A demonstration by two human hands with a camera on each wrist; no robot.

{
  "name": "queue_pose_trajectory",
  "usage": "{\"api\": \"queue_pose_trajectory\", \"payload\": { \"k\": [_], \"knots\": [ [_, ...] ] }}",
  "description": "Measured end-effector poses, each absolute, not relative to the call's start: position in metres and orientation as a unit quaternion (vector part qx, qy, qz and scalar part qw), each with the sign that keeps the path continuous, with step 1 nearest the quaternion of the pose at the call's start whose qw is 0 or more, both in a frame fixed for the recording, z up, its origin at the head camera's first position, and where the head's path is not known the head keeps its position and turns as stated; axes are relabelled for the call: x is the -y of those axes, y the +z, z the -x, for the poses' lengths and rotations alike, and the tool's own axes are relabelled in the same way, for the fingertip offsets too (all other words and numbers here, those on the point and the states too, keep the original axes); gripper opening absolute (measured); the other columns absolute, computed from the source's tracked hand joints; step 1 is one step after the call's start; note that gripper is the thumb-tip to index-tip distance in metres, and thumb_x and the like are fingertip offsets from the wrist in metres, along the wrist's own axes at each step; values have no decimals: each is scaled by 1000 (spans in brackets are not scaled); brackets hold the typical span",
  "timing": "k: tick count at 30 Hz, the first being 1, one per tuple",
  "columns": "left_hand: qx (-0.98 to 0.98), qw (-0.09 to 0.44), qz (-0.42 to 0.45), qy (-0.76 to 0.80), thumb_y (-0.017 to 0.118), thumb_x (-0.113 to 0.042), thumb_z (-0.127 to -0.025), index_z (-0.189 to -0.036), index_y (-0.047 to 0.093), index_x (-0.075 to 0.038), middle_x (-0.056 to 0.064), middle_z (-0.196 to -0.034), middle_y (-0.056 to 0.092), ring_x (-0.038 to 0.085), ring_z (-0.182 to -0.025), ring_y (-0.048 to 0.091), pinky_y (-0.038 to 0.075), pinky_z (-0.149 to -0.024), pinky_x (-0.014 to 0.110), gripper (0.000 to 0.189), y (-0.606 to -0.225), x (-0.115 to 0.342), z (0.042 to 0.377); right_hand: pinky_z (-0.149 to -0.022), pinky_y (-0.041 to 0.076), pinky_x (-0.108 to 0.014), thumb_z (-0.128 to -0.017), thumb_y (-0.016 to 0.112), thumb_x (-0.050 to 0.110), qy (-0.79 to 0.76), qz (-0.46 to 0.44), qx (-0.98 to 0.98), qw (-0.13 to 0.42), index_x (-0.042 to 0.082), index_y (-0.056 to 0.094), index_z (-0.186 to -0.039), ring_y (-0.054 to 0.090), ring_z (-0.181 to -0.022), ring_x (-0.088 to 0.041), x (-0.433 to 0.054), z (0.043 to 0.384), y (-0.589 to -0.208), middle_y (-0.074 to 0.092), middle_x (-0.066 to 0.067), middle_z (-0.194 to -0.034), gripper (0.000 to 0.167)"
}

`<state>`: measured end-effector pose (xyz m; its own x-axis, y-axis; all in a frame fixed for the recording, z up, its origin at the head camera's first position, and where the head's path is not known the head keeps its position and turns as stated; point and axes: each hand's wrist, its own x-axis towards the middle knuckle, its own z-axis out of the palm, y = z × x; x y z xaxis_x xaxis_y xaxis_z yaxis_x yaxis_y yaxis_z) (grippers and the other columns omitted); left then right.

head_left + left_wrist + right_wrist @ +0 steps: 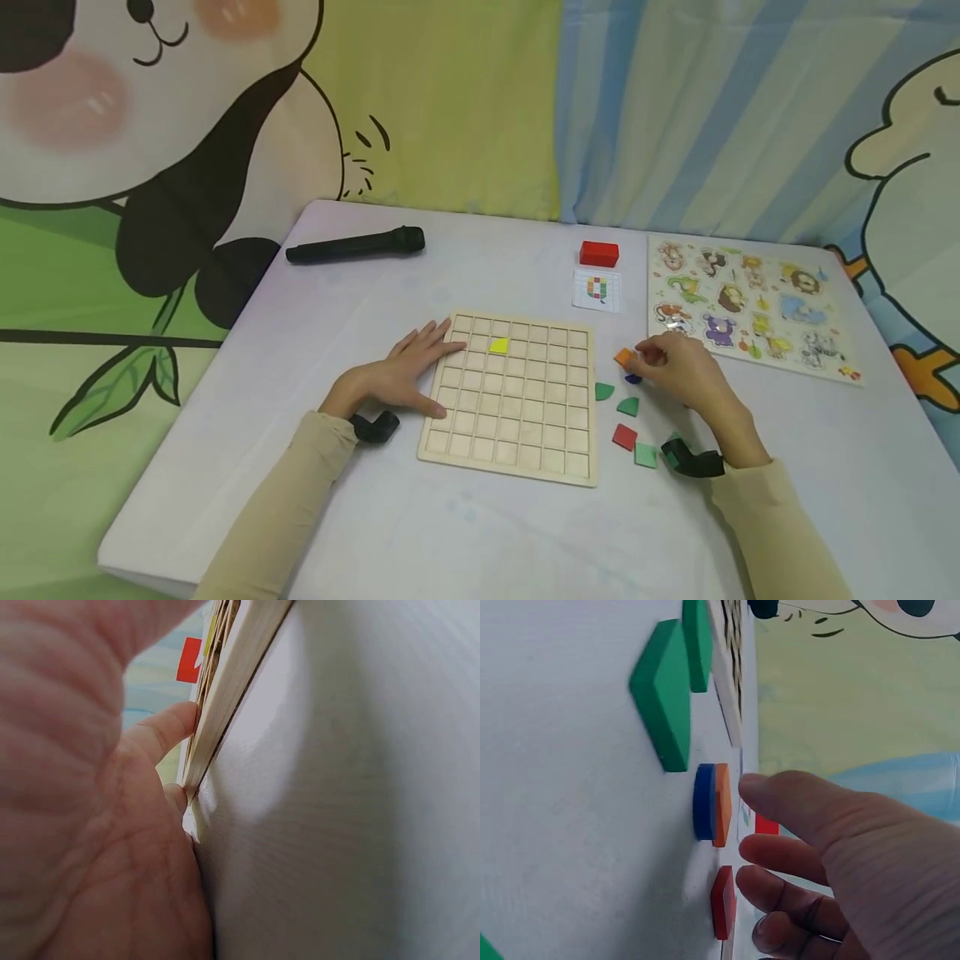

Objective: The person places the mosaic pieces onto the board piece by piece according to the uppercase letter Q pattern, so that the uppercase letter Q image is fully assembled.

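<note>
Though contact is looking uncertain, the orange tile (622, 357) is lying just left of the right hand (684, 368), its grip parted.

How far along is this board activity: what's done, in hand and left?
Done: one yellow piece sits on the board. In hand: the right hand hovers by the orange piece, apparently ungripped. Remaining, probably: green pieces, red pieces and blue piece, loose beside the board.

Play area with panda curtain (180, 108)
</note>
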<state>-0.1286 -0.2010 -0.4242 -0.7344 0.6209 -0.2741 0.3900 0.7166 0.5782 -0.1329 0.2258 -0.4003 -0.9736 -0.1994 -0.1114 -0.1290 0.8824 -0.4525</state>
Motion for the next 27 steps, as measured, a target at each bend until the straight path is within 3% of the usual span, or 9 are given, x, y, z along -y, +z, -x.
{"api": "queue_pose_trajectory", "payload": {
  "k": [10,23,27],
  "knots": [
    [-897,234,-276,254,80,-50,-75,-157,18,-23,4,-165,-13,28,-151,-15,-7,-121,49,106,-424,201,128,-68,44,-34,-86,74,31,-197,95,-973,80,-1,71,-103,53,-79,-24,-223,136,-406,64,-11,-87,36],
    [-893,235,-279,265,79,-50,-75,-157,18,-22,5,-165,-12,29,-151,-15,-6,-121,50,106,-422,203,126,-80,50,-46,-86,71,29,-193,95,-971,101,-4,65,-109,54,-88,-29,-215,133,-403,64,-17,-99,41],
    [-892,232,-283,266,79,-51,-75,-157,18,-22,5,-165,-13,27,-151,-15,-7,-121,49,106,-422,203,126,-74,49,-41,-86,72,31,-194,120,-970,88,-2,66,-108,53,-84,-27,-209,129,-402,64,-15,-97,40]
  ]
}}
